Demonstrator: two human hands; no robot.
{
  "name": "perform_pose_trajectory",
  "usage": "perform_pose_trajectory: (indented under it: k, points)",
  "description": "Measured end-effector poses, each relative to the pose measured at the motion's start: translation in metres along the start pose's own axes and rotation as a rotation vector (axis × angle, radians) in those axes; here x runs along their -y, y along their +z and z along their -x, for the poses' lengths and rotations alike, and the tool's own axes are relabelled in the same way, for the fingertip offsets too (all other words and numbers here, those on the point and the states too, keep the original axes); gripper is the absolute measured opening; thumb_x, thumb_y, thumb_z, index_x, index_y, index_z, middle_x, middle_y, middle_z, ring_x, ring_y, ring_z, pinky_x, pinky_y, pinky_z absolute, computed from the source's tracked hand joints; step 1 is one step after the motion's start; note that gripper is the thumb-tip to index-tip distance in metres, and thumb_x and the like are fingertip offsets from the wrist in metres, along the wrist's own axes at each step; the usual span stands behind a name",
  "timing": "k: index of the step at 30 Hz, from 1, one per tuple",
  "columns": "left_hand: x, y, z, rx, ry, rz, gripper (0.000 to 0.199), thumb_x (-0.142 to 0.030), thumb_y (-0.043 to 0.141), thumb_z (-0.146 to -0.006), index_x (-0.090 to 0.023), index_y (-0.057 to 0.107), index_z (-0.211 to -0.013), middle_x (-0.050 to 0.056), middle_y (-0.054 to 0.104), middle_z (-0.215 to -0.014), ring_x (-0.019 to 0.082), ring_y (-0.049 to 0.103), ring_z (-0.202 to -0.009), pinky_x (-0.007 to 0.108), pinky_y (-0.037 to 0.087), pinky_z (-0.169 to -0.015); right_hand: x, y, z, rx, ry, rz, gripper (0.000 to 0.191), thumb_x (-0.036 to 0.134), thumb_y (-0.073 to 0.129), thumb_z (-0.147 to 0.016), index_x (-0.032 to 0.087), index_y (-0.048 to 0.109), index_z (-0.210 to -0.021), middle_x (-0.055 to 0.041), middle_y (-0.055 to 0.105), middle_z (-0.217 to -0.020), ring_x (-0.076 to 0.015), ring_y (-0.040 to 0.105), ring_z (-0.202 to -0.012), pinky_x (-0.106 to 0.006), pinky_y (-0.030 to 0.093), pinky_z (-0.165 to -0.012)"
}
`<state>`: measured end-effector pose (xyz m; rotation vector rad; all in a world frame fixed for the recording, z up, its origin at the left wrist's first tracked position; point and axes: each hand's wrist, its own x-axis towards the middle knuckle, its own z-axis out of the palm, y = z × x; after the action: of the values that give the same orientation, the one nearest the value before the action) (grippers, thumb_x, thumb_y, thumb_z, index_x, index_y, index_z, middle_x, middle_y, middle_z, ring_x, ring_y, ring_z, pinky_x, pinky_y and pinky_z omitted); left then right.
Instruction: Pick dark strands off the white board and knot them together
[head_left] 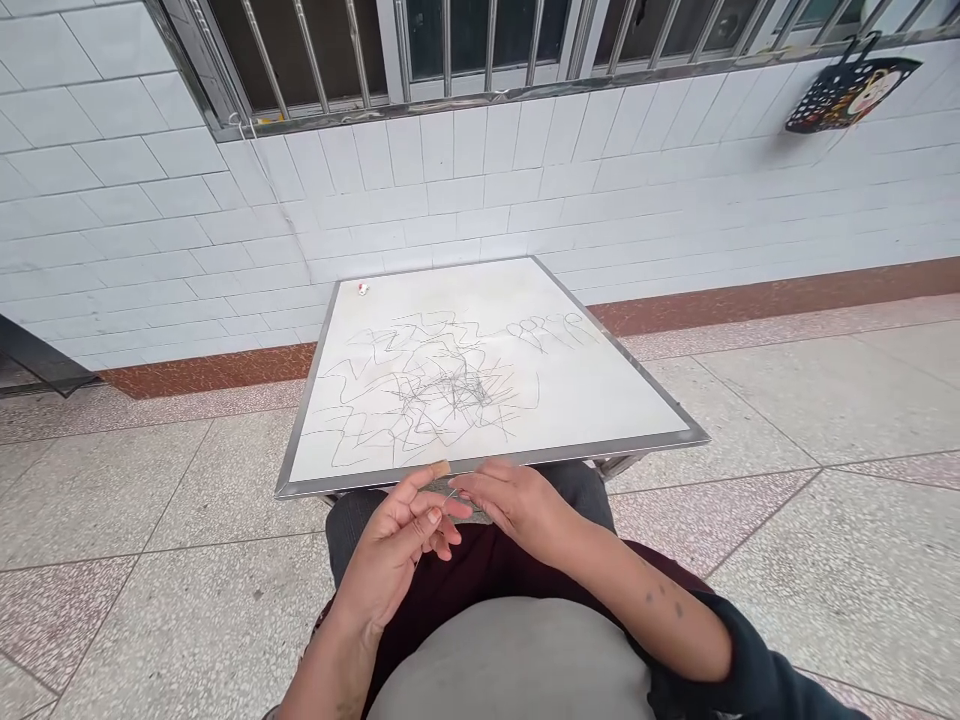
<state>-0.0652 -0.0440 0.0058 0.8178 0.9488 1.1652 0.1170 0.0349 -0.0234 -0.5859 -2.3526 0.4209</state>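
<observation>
Both of my hands are close together over my lap, at the near edge of a white table (600, 400) with a grey rim. A thin wire-like piece (450, 496) spans the small gap between my fingers. My left hand (409, 530) pinches one end between thumb and a finger, its other fingers spread, with a tan wrap (442, 468) on one fingertip. The fingers of my right hand (521, 505) are closed at the other end, back of the hand up. Dark, tangled thin lines (450, 385) lie across the white surface; whether drawn or loose strands, I cannot tell.
A small red and white object (363, 289) sits at the table's far left corner. The table's far edge is by a white tiled wall (480, 220) under a barred window (487, 45). A dark patterned bag (847, 95) hangs at the upper right.
</observation>
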Motion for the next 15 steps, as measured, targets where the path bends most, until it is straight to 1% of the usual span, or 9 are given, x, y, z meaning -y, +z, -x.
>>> perform_pose_trajectory:
  k: [2, 5, 7, 11, 13, 15]
  points:
    - [-0.001, 0.002, 0.001, 0.006, -0.006, 0.042, 0.044, -0.024, 0.06, -0.087, -0.019, 0.051, -0.129, 0.01, 0.069, -0.094, 0.01, 0.057, -0.065, 0.019, 0.043, -0.054, 0.004, -0.004, -0.001, 0.004, -0.012, -0.006, 0.023, 0.02, 0.04, -0.097, 0.019, 0.059, -0.109, -0.0039, 0.06, -0.081, -0.0133, 0.055, -0.07, -0.023, 0.045, -0.06]
    - [0.0, 0.005, 0.002, -0.009, -0.046, 0.1, 0.047, -0.023, 0.064, -0.083, -0.019, 0.051, -0.128, 0.008, 0.069, -0.088, 0.006, 0.053, -0.054, 0.015, 0.035, -0.043, 0.005, -0.009, -0.002, 0.022, -0.024, 0.016, 0.026, 0.018, 0.036, -0.098, 0.019, 0.06, -0.108, -0.0036, 0.059, -0.079, -0.0128, 0.052, -0.068, -0.023, 0.043, -0.06]
    - [0.002, 0.007, 0.004, -0.036, -0.063, 0.138, 0.05, -0.023, 0.068, -0.08, -0.019, 0.052, -0.127, 0.007, 0.068, -0.084, 0.006, 0.054, -0.053, 0.014, 0.033, -0.041, 0.003, -0.012, -0.001, 0.043, -0.036, 0.029, 0.028, 0.016, 0.035, -0.097, 0.019, 0.061, -0.107, -0.0037, 0.059, -0.078, -0.0135, 0.052, -0.069, -0.024, 0.043, -0.06]
    - [0.008, 0.008, 0.008, -0.107, -0.049, 0.214, 0.053, -0.02, 0.07, -0.078, -0.019, 0.052, -0.127, 0.003, 0.066, -0.077, 0.007, 0.056, -0.055, 0.014, 0.037, -0.045, -0.003, -0.013, 0.001, 0.035, -0.035, 0.028, 0.028, 0.013, 0.036, -0.096, 0.02, 0.061, -0.106, -0.0039, 0.059, -0.078, -0.0147, 0.051, -0.073, -0.025, 0.043, -0.062]
    - [0.011, 0.008, 0.009, -0.112, -0.032, 0.242, 0.054, -0.019, 0.069, -0.079, -0.02, 0.05, -0.13, 0.002, 0.065, -0.077, 0.006, 0.055, -0.054, 0.015, 0.04, -0.047, -0.004, -0.013, 0.002, 0.034, -0.017, 0.002, 0.027, 0.013, 0.037, -0.096, 0.019, 0.061, -0.105, -0.004, 0.06, -0.078, -0.0148, 0.052, -0.073, -0.025, 0.043, -0.061]
    - [0.013, 0.01, 0.009, -0.105, 0.004, 0.273, 0.054, -0.018, 0.067, -0.081, -0.022, 0.048, -0.132, 0.001, 0.064, -0.077, 0.007, 0.055, -0.057, 0.017, 0.043, -0.053, -0.002, -0.011, 0.002, 0.019, 0.014, -0.039, 0.025, 0.015, 0.038, -0.096, 0.019, 0.061, -0.105, -0.0042, 0.061, -0.079, -0.0147, 0.053, -0.072, -0.025, 0.044, -0.061]
